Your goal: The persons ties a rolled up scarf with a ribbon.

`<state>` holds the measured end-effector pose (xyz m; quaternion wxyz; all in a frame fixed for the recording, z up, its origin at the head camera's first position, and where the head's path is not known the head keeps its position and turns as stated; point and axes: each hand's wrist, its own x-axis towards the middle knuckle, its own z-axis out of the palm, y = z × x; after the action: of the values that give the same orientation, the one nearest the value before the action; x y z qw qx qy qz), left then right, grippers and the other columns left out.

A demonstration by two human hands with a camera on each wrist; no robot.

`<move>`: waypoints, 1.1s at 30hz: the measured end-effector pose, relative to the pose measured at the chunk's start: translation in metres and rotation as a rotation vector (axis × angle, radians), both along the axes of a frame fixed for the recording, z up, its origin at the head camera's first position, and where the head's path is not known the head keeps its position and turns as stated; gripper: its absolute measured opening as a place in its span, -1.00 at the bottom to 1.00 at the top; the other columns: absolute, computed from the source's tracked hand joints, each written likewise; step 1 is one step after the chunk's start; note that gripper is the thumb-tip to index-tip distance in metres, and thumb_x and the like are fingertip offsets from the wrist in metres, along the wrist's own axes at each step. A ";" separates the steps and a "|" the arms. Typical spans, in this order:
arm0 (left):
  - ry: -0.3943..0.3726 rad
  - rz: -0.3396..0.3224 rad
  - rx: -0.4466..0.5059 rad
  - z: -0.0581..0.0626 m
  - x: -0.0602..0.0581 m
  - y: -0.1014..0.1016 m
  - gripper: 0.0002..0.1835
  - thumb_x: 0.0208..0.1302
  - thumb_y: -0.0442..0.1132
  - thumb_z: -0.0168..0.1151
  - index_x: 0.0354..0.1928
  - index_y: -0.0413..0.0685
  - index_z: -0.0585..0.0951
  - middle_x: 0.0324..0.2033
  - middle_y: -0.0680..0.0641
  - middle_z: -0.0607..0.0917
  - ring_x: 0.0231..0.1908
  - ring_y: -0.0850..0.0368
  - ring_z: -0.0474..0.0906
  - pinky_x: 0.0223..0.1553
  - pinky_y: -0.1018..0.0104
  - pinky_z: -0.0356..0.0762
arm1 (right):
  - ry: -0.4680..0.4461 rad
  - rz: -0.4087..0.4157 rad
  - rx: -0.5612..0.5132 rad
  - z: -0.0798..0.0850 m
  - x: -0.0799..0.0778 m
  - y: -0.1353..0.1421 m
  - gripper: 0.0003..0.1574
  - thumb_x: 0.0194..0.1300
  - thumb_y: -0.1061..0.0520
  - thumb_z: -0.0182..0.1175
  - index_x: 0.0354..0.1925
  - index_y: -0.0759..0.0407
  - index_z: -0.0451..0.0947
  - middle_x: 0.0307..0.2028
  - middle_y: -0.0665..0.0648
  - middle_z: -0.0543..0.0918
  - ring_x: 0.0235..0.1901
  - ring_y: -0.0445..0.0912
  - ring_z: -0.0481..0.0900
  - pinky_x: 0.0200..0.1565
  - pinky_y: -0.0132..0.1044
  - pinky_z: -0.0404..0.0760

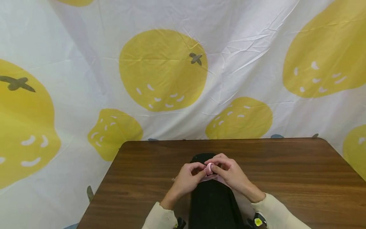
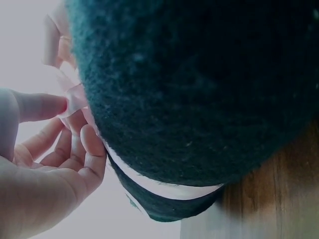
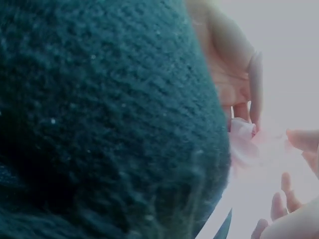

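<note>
A long, dark, fuzzy fabric-covered object [image 1: 213, 203] lies lengthwise on the table, a pink satin ribbon [image 1: 209, 169] wrapped across it. My left hand [image 1: 187, 178] pinches the ribbon between thumb and fingers from the left. From the right, my right hand [image 1: 233, 174] pinches a ribbon loop that stands up on top of the object. In the left wrist view a pale band of ribbon [image 2: 172, 189] runs round the dark object's side. Glare washes out part of the ribbon [image 3: 243, 142] in the right wrist view. What is inside the fabric cannot be seen.
The dark brown wooden table [image 1: 143, 178] has rounded far corners. Behind it hangs a white cloth [image 1: 237, 54] printed with yellow fruit, close to the table's far edge. Cream sleeves [image 1: 281, 211] and dark wrist straps show near the bottom.
</note>
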<state>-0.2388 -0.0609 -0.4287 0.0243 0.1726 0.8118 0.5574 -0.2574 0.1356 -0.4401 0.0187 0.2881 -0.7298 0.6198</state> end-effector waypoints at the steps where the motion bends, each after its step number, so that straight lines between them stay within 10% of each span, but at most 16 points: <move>1: -0.002 0.002 0.000 -0.001 -0.001 0.000 -0.86 0.36 -0.25 0.25 -0.17 -0.13 0.73 -0.33 -0.10 0.73 -0.43 0.28 0.48 -0.41 0.46 0.44 | 0.030 -0.009 0.009 0.001 0.000 0.001 -0.79 0.40 0.25 0.18 -0.06 0.29 0.67 -0.19 0.16 0.57 -0.16 -0.15 0.53 -0.11 -0.31 0.54; 9: 0.019 0.006 0.009 -0.007 -0.004 -0.003 -0.84 0.35 -0.14 0.28 -0.19 -0.04 0.74 -0.35 -0.03 0.72 -0.42 0.26 0.52 -0.42 0.43 0.48 | 0.026 -0.021 0.072 0.013 0.006 0.009 -0.84 0.40 0.22 0.19 -0.09 0.21 0.65 -0.28 0.14 0.71 -0.41 -0.06 0.61 -0.33 -0.30 0.60; 18: 0.079 0.019 -0.021 -0.002 -0.002 -0.004 -0.85 0.36 -0.17 0.27 -0.18 -0.07 0.73 -0.28 -0.03 0.74 -0.35 0.20 0.56 -0.36 0.40 0.54 | -0.060 0.058 0.000 0.015 0.006 0.014 -0.69 0.36 0.43 -0.02 -0.10 0.33 0.64 -0.08 0.29 0.69 -0.09 -0.07 0.65 -0.02 -0.31 0.62; 33: 0.081 0.026 -0.040 -0.001 -0.007 -0.008 -0.86 0.34 -0.12 0.29 -0.23 0.01 0.73 -0.29 0.06 0.74 -0.31 0.17 0.57 -0.25 0.30 0.59 | -0.127 -0.050 -0.066 0.023 0.009 0.013 -0.87 0.35 0.35 0.17 -0.17 0.44 0.57 -0.21 0.19 0.69 -0.26 -0.15 0.67 -0.13 -0.34 0.66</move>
<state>-0.2454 -0.0688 -0.4294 -0.0125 0.1840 0.8254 0.5336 -0.2486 0.1490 -0.4176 -0.0025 0.2290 -0.7157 0.6598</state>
